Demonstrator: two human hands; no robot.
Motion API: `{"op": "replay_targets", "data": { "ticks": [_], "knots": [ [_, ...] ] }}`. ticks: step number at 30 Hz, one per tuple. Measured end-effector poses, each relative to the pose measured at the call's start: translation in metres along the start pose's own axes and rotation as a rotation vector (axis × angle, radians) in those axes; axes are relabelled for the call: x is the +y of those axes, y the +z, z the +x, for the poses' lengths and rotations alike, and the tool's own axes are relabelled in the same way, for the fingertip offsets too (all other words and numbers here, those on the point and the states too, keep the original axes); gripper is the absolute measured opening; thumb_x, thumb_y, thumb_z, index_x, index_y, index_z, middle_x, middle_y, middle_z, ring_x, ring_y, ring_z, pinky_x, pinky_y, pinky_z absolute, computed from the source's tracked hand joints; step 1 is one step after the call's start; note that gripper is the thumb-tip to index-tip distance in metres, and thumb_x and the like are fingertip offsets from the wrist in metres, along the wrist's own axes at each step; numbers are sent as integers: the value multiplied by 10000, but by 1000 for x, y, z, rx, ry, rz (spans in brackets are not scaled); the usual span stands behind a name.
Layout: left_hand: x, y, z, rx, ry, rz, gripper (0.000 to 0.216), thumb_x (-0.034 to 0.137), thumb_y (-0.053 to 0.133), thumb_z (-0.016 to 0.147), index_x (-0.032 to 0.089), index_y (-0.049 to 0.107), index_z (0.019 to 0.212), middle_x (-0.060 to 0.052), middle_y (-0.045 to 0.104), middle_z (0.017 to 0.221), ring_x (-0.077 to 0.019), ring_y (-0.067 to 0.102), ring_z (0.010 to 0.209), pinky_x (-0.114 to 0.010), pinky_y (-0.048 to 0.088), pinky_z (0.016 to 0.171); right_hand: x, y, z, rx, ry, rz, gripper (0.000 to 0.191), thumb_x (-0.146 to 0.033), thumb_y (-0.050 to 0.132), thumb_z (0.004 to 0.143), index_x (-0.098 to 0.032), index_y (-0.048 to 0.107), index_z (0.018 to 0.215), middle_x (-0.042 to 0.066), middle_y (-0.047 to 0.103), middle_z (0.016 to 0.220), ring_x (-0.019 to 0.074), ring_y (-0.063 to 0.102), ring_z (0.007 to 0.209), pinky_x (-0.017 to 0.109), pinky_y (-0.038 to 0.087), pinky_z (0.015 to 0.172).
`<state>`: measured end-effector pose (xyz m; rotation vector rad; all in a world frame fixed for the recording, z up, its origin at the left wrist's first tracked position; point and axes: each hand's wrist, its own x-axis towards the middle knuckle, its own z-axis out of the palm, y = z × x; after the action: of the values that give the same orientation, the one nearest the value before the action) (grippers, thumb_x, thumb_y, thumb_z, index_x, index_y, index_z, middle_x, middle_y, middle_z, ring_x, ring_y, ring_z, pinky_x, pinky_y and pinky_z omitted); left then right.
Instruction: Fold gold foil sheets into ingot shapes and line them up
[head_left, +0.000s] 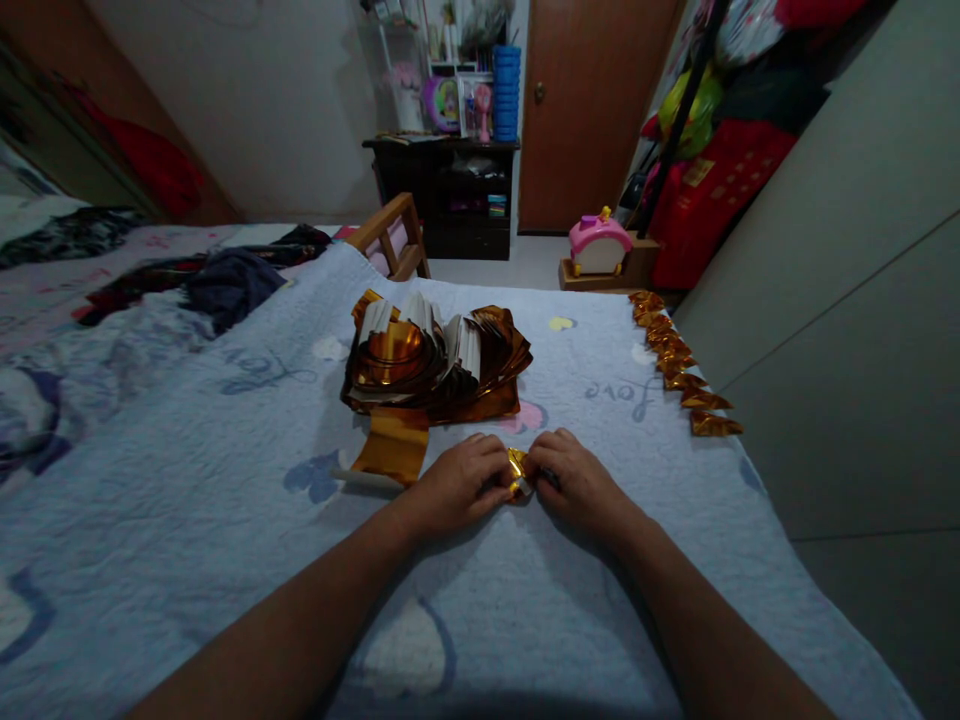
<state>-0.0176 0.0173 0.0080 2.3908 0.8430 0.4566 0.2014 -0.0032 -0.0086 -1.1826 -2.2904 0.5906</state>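
Between my two hands is a small piece of gold foil paper [517, 474], partly folded, close above the blue bedspread. My left hand [466, 482] pinches its left side. On the other side, the fingers of my right hand [574, 478] are closed at its right edge, and a small dark thing shows under them that I cannot make out. A single curled gold sheet [394, 447] lies just left of my left hand. Behind it sits a big pile of gold and white foil paper sheets [442, 360], bent and fanned out.
Several folded gold foil pieces [679, 365] form a row along the bed's right edge. Dark clothes [232, 285] lie at the left on the bedspread [480, 620]. Beyond the bed stand a wooden chair [390, 235], a dark cabinet [450, 200] and a pink toy case [600, 243].
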Motion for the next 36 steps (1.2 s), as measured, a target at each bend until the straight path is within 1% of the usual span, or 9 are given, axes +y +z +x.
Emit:
{"op": "replay_targets", "data": {
  "ticks": [4, 5, 9, 14, 16, 23, 27, 31, 36],
  "knots": [
    [3, -3, -2, -21, 34, 56, 64, 183, 575, 912, 183, 637, 925, -67, 622, 977, -217, 554, 964, -336, 441, 849, -3, -2, 1, -4, 28, 5, 245, 30, 530, 802, -189, 641, 810, 40, 625, 869, 203, 500, 884, 330, 398, 798],
    [4, -4, -2, -30, 35, 66, 62, 221, 612, 897, 183, 636, 940, -69, 621, 993, -225, 554, 972, -341, 443, 849, -4, -2, 1, -4, 36, 9, 248, 30, 529, 805, -190, 644, 813, 41, 628, 871, 204, 503, 887, 333, 401, 802],
    [4, -5, -4, -61, 23, 94, 294, 401, 758, 810, 189, 615, 957, -70, 620, 1026, -250, 548, 984, -352, 444, 826, -4, -3, 1, 4, 48, 22, 266, 28, 524, 806, -202, 655, 833, 33, 634, 874, 202, 514, 890, 341, 411, 822],
    [2, -1, -3, -12, -9, 158, 44, 200, 635, 884, 183, 595, 875, -55, 618, 936, -217, 548, 914, -324, 421, 775, 0, -2, 0, 6, 76, 49, 248, 27, 536, 788, -194, 643, 831, 39, 624, 884, 203, 530, 926, 339, 429, 838],
    [0, 1, -4, 1, -5, 180, 32, 173, 599, 896, 181, 596, 865, -55, 616, 913, -211, 548, 889, -321, 419, 759, 0, -3, 1, 10, 85, 66, 246, 26, 542, 793, -191, 644, 851, 41, 626, 903, 200, 538, 938, 338, 433, 848],
    [-2, 3, -2, 6, -87, 215, 139, 199, 527, 962, 166, 618, 862, -61, 624, 865, -212, 567, 853, -330, 434, 771, -2, -5, 2, 36, 90, 81, 175, -48, 571, 880, -202, 654, 874, 33, 653, 893, 189, 564, 903, 333, 435, 835],
    [0, 5, 2, 4, -158, 233, 226, 254, 472, 1005, 175, 608, 842, -59, 632, 848, -214, 578, 858, -338, 444, 803, -1, -3, 2, 70, 159, 65, 146, -64, 581, 870, -197, 640, 876, 29, 656, 861, 179, 569, 823, 310, 426, 765],
    [0, 8, 3, 34, -227, 236, 200, 290, 502, 995, 180, 595, 856, -61, 645, 875, -226, 583, 887, -353, 446, 817, -1, 1, 4, 75, 223, 36, 113, -88, 578, 868, -192, 622, 858, 26, 647, 829, 175, 569, 782, 300, 414, 731],
    [1, 5, 2, 28, -233, 200, 145, 268, 561, 951, 189, 581, 830, -49, 641, 888, -221, 579, 895, -339, 442, 799, -1, 2, 4, 71, 234, -8, 102, -108, 567, 875, -197, 615, 863, 28, 637, 842, 177, 567, 795, 298, 403, 734]
  ]
}}
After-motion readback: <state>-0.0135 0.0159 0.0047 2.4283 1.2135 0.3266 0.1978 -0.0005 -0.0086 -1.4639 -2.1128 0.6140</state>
